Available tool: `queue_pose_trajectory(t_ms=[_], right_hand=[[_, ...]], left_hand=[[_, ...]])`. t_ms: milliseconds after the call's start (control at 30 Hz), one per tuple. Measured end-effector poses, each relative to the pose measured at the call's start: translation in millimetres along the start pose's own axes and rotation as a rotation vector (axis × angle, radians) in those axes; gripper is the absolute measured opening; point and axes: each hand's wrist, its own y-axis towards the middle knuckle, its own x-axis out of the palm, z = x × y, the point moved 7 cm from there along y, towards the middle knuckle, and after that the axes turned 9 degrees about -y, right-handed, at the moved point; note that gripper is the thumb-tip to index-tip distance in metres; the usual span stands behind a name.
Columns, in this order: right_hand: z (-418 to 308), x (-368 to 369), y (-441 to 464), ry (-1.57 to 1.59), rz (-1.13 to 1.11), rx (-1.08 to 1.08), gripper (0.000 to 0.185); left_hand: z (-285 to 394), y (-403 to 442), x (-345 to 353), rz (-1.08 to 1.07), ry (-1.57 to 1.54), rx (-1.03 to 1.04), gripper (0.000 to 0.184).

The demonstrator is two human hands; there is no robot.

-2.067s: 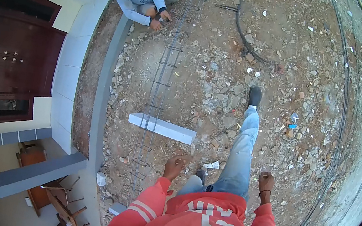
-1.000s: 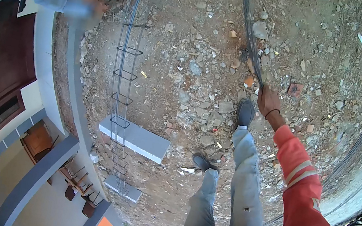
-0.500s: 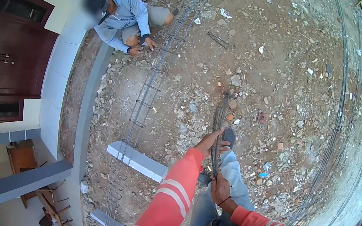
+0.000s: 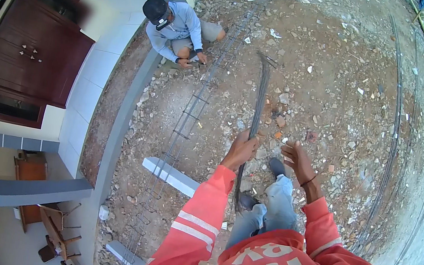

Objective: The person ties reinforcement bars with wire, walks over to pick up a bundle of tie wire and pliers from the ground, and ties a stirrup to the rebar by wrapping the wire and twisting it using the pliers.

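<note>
A bundle of thin dark wires (image 4: 261, 93) is held up by the left hand (image 4: 241, 149) over the stony ground (image 4: 212, 161). It is gripped around its lower part, with the fingers curled shut on it. The long top part is pointed away from the body, and the lower end is hung down near the shoes (image 4: 277, 167). Nothing is held by the right hand (image 4: 298, 162), which is raised just beside the bundle, apart from it. Its fingers are held out and a little spread. A dark band (image 4: 309, 180) is worn on the right wrist. To the left, a long cage of metal bars (image 4: 190, 114) is laid across pale blocks (image 4: 170, 176). Beside the cage, a person in a light blue top (image 4: 180, 27) is seen low down, with both hands held near the bars. What is held there is too small to be told. Farther left, a dark red door (image 4: 33, 53) is seen in the wall. To the right, long dark rods (image 4: 397, 120) are stretched along the ground.
</note>
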Motion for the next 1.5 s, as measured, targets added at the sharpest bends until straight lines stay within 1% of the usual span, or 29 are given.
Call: queue_pose_trajectory(t_ms=[67, 100, 133, 200, 233, 300, 333, 400, 433, 500, 567, 600, 667, 767, 800, 833, 900, 933, 1000, 1033, 1067, 1100, 1133, 1167, 1333, 1400, 1433, 1467, 1500], right_hand=[[-44.4, 21.4, 17.0, 0.226, -0.094, -0.085, 0.088], [-63.9, 29.7, 24.0, 0.367, -0.152, -0.111, 0.090], [-84.3, 33.3, 26.2, 0.359, -0.162, -0.106, 0.090], [-128.4, 38.4, 24.8, 0.796, -0.211, -0.133, 0.073], [-127.7, 32.2, 32.0, 0.794, -0.223, -0.132, 0.073], [-121.2, 8.1, 45.9, 0.910, -0.220, -0.261, 0.045], [-118.8, 8.6, 38.7, 0.913, -0.227, -0.262, 0.045], [-109.8, 0.7, 8.6, 0.750, -0.107, -0.329, 0.025], [-106.4, 0.1, -3.1, 0.746, -0.103, -0.333, 0.025], [-108.0, -1.8, -21.5, 0.711, -0.047, -0.377, 0.021], [-119.7, 6.7, -33.3, 0.697, -0.009, -0.381, 0.021], [-120.9, 12.5, -40.1, 0.687, 0.020, -0.373, 0.021], [-124.9, 33.5, -49.9, 0.652, -0.040, -0.374, 0.021], [-129.9, 74.6, -69.4, 0.265, -0.223, -0.497, 0.024], [-131.5, 84.0, -76.9, 0.258, -0.235, -0.495, 0.024], [-144.7, 98.7, -91.9, -0.010, -0.200, -0.647, 0.028], [-154.8, 109.3, -108.3, -0.350, -0.055, -0.818, 0.032], [-159.7, 107.9, -108.2, -0.354, -0.073, -0.819, 0.032], [-179.3, 100.4, -112.3, -0.568, 0.019, -0.865, 0.026], [-180.5, 93.3, -113.3, -0.438, 0.053, -0.648, 0.018], [-178.3, 91.1, -111.7, -0.442, 0.043, -0.648, 0.018], [-182.1, 85.3, -112.3, -0.500, 0.089, -0.713, 0.015], [-186.1, 83.6, -114.0, -0.558, 0.134, -0.779, 0.013], [-186.5, 80.6, -114.4, -0.537, 0.192, -0.769, 0.008], [-196.4, 89.8, -118.8, -0.594, 0.174, -0.801, 0.012], [-192.5, 91.7, -112.0, -0.383, 0.077, -0.652, 0.015], [-202.2, 94.2, -117.0, -0.384, 0.081, -0.726, 0.017], [-209.8, 95.0, -120.3, -0.389, 0.071, -0.727, 0.017], [-222.6, 93.4, -126.9, -0.255, 0.064, -0.733, 0.017]], left_hand=[[21.1, -19.7, 14.9, -0.021, 0.425, 0.270, 0.028], [31.0, -38.9, 22.1, 0.034, 0.683, 0.471, 0.026], [26.5, -56.0, 25.9, 0.046, 0.676, 0.472, 0.026], [17.0, -90.5, 39.5, -0.009, 0.861, 0.539, 0.023], [4.7, -101.9, 39.4, 0.002, 0.863, 0.542, 0.023], [-40.3, -118.2, 27.1, 0.053, 0.957, 0.337, 0.031], [-51.0, -127.7, 20.7, 0.059, 0.961, 0.339, 0.031], [-67.5, -141.4, 14.6, -0.078, 0.827, 0.364, 0.045], [-74.1, -147.0, 4.0, -0.083, 0.824, 0.368, 0.045], [-80.9, -152.9, -27.5, -0.020, 0.909, 0.257, 0.056], [-52.6, -152.3, -40.4, 0.129, 0.494, 0.164, 0.061], [-27.6, -152.2, -33.1, 0.132, 0.457, 0.198, 0.060], [24.8, -142.8, -7.8, 0.097, 0.388, 0.296, 0.056], [91.4, -131.9, 59.8, -0.020, 0.352, 0.467, 0.045], [106.6, -128.8, 74.8, -0.010, 0.345, 0.474, 0.045], [114.1, -124.5, 93.8, -0.120, 0.322, 0.404, 0.042], [115.0, -118.2, 104.5, -0.215, 0.289, 0.341, 0.040], [114.5, -114.3, 94.8, -0.143, 0.252, 0.366, 0.037], [108.2, -109.9, 82.5, -0.060, 0.215, 0.393, 0.034], [108.3, -110.0, 76.4, -0.023, -0.005, 0.472, 0.033], [108.7, -112.1, 68.7, 0.015, -0.229, 0.548, 0.031], [108.7, -116.6, 67.0, 0.004, -0.322, 0.516, 0.029], [108.4, -120.1, 66.6, 0.012, -0.328, 0.522, 0.029], [108.3, -123.8, 63.8, 0.049, -0.373, 0.551, 0.029], [101.9, -142.1, 45.7, 0.222, -0.511, 0.613, 0.029], [97.2, -145.3, 34.5, 0.228, -0.578, 0.671, 0.028], [94.7, -146.5, 30.3, 0.235, -0.585, 0.679, 0.028], [92.8, -149.2, 25.4, 0.243, -0.623, 0.717, 0.027], [91.6, -152.8, 21.2, 0.250, -0.661, 0.756, 0.026]])
